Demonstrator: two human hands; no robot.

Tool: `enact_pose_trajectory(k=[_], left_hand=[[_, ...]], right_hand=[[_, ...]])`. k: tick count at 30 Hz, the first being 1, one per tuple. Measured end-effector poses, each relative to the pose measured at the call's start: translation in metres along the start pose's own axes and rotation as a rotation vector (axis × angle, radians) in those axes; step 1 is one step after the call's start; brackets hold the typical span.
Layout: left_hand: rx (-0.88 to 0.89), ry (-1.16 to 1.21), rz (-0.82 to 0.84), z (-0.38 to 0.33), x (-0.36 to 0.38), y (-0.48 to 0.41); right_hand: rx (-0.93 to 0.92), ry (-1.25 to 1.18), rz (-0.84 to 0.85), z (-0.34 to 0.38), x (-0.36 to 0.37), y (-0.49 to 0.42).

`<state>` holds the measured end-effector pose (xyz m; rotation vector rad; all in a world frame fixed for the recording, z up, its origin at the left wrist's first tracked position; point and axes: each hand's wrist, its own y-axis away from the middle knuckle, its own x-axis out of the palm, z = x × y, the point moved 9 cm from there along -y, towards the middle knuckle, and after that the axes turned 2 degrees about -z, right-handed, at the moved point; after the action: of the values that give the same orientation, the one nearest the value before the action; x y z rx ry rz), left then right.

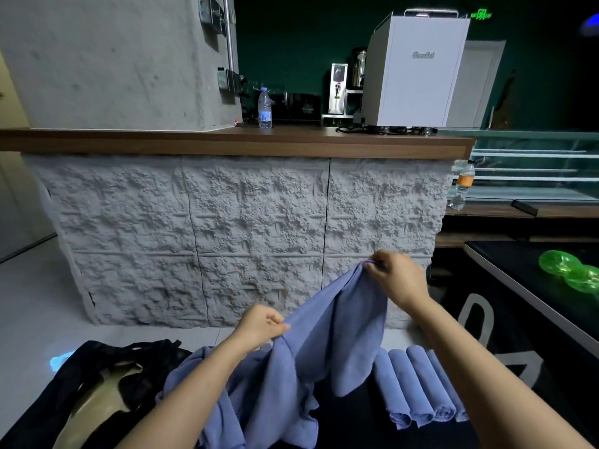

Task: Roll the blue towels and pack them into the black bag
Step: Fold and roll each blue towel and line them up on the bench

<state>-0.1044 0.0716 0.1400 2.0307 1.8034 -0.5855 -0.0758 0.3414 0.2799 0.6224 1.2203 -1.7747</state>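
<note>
Left hand (259, 328) and right hand (397, 278) each pinch a blue towel (327, 338) edge, lifted at 12 o'clock; a loose pinch could drop it onto the pile (227, 406).

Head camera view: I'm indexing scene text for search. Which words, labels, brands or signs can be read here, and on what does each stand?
"EXIT": green lit sign, top right; marks beside it too small.
White machine: grey brand logo, too blurred to read.
Bottle on the counter, blue label: too small.
Bottle with orange label, right ledge: too small.
Black surface at right: big white shapes, cut off, unreadable.
</note>
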Motion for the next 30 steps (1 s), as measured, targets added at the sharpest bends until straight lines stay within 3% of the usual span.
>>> enact_pose_trajectory(k=[2,5,9,13,18,22,25,30], left_hand=[[-0.033,-0.038,-0.081,0.009,-0.010,-0.008],[-0.037,0.117,-0.239,-0.017,-0.032,-0.011],[0.158,0.218,-0.113,-0.105,-0.023,-0.005],[0.320,0.278,-0.016,-0.160,-0.006,0.008],[0.292,-0.018,-0.235,-0.140,-0.028,0.003],[0.180,-0.212,-0.255,-0.096,-0.025,0.003],[0.062,-0.096,-0.183,-0.053,-0.015,0.001],[-0.031,0.360,-0.071,-0.026,-0.007,0.015]], right_hand=[[0.043,0.005,-0.019,-0.016,-0.008,-0.001],[-0.021,-0.106,0.057,-0.017,-0.004,-0.001],[-0.285,-0.454,0.276,0.039,0.006,0.011],[-0.306,-0.516,0.333,0.076,0.015,0.018],[-0.309,-0.529,0.271,0.080,0.019,0.023],[-0.231,-0.679,0.280,0.079,0.020,0.026],[-0.164,-0.790,0.289,0.070,0.018,0.024],[-0.032,-0.926,0.212,0.032,0.012,0.015]])
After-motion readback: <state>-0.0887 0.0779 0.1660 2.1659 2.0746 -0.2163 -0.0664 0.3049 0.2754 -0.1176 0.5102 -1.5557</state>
